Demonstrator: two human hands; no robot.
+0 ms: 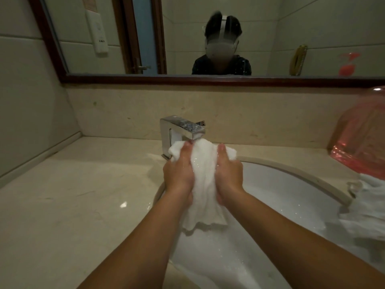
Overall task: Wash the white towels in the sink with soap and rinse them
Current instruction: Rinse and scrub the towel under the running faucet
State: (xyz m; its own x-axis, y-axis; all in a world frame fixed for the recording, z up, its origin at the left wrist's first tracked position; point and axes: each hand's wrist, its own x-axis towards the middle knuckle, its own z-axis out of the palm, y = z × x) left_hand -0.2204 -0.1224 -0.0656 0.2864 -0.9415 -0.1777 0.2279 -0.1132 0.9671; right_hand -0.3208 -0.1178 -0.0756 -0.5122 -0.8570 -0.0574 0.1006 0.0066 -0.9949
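Observation:
A wet white towel [203,178] hangs between both hands, bunched just under the spout of the chrome faucet [183,128]. My left hand [179,174] grips its left side with the thumb up on the cloth. My right hand [229,174] grips the right side the same way. The towel's lower end dangles over the white sink [302,184], which holds foamy water. More white towel [366,211] lies draped over the sink's right rim.
A pink plastic bag [362,142] sits on the beige counter [83,195] at the far right, above the draped towel. A framed mirror [187,79] runs along the wall behind the faucet. The left wall is close to the counter.

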